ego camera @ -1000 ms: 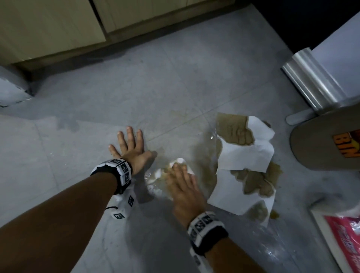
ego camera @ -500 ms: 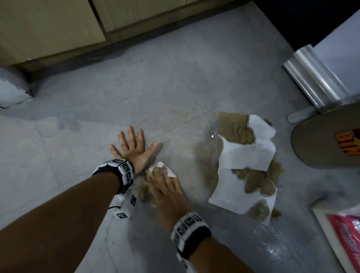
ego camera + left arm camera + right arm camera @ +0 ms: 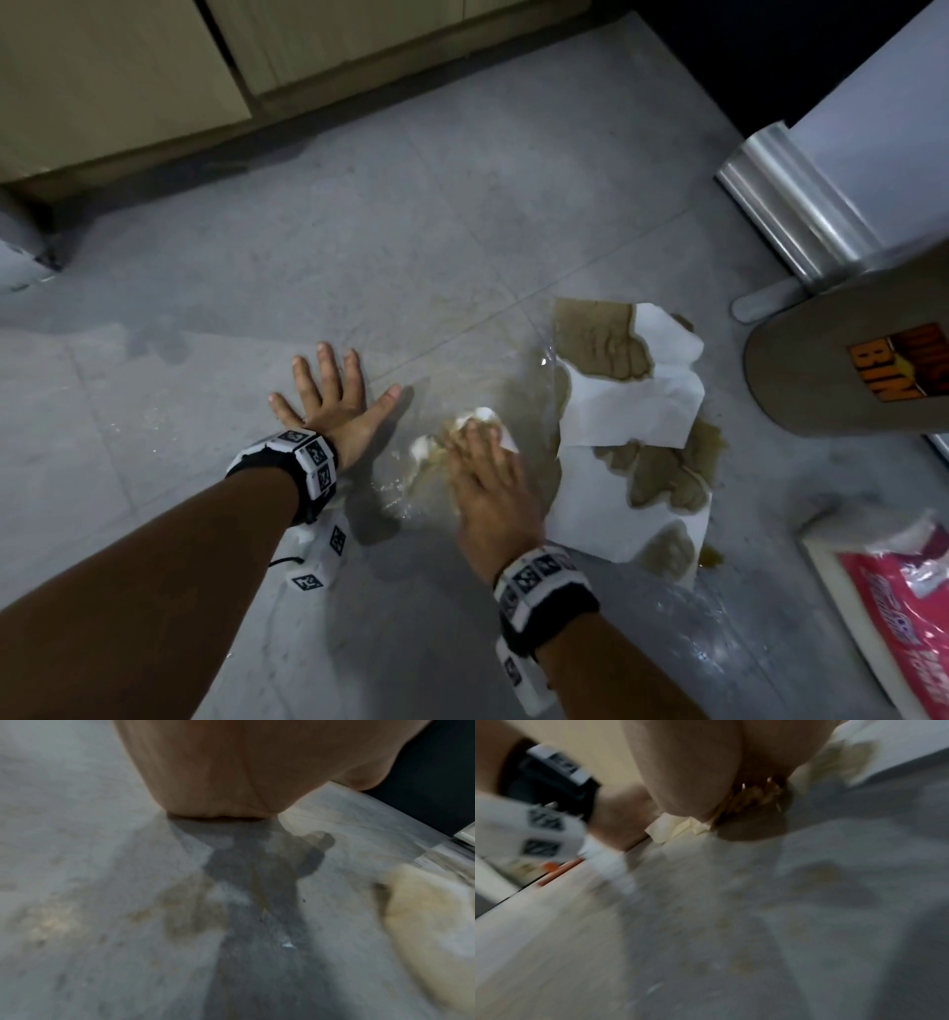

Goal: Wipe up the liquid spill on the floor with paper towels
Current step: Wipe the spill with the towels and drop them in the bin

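My right hand [image 3: 482, 462] presses flat on a crumpled, brown-soaked paper towel wad [image 3: 475, 419] on the grey tile floor; the wad [image 3: 677, 826] peeks out under the palm in the right wrist view. My left hand [image 3: 334, 395] lies flat on the floor with fingers spread, to the left of the wad and holding nothing. Two flat white paper towels [image 3: 629, 416] with large brown wet patches lie just right of my right hand. A thin brownish spill film [image 3: 534, 395] shows between the wad and the sheets, and the spill film [image 3: 257, 882] shows below the left palm.
A round bin [image 3: 842, 370] with an orange label stands at the right, a shiny metal cylinder [image 3: 791, 210] behind it. A pink-and-white packet [image 3: 893, 601] lies at the lower right. Wooden cabinets [image 3: 154, 77] run along the far edge.
My right hand slid the wad left toward my left hand half a second ago, then back right toward the flat sheets. My left hand stayed planted.
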Demonstrator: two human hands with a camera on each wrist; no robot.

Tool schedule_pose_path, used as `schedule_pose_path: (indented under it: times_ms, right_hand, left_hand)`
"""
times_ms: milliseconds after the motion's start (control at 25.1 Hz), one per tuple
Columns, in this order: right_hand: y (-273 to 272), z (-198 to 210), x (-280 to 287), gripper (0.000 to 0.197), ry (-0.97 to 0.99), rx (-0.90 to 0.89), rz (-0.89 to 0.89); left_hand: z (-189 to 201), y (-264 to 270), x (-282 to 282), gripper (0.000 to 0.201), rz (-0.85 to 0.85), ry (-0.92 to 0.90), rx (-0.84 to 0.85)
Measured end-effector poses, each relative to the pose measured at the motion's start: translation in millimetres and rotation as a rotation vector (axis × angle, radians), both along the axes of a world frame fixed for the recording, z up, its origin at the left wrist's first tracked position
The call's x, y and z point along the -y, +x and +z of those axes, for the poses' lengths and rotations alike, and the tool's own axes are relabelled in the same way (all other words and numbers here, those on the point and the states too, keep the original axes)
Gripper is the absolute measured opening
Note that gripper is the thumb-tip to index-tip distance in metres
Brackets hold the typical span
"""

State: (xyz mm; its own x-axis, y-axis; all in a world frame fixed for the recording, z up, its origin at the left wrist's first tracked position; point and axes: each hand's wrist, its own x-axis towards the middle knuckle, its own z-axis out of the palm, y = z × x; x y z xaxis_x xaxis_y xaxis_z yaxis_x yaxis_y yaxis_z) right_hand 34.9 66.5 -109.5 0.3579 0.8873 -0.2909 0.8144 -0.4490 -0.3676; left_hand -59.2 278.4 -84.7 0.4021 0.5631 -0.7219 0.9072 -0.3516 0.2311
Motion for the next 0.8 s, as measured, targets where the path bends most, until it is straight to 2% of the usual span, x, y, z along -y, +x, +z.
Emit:
schedule_pose_path:
  times_ms: [80,199,239,319,398,438,518,638,717,797]
  right_hand:
    - [33,-2,10,0.075,0.009,0.076,-0.203]
    - [55,3,-31,0.081,-0.091,0.103,-0.386]
    - [49,8,-46,0.082,-0.108,0.092,-0.379]
    - [30,12,-53,0.084,-0.116,0.066,-0.221]
    - [19,8,-28,0.086,-0.079,0.035,-0.103]
    - [23,4,-12,0.085,-0.054,0.038,-0.116]
    - [41,-2,-1,0.081,-0.013,0.076,-0.258]
    - [63,7,-40,0.081,-0.057,0.025,-0.395]
    - [51,20,-70,0.082,-0.080,0.000,-0.304]
    - [25,24,-69,0.085,-0.052,-0.055,-0.134]
  left_hand:
    - [-3,-2,0,0.105,-0.005,0.021,0.007]
    - [-6,-1,-1,0.104,-0.013,0.020,-0.011]
    - [-5,-1,-1,0.103,-0.010,0.016,-0.012]
    - [-4,-1,-1,0.103,-0.010,0.022,-0.007]
    - [-3,-1,-1,0.105,-0.011,0.018,-0.014]
    - [-3,0,0,0.106,-0.013,0.014,-0.014]
    - [-4,-1,0,0.108,-0.014,0.023,-0.019]
    - [-5,1,0,0.109,-0.018,0.029,-0.038]
    - [-5,1,1,0.111,-0.025,0.035,-0.043]
    - [-2,0,1,0.113,-0.026,0.041,-0.049]
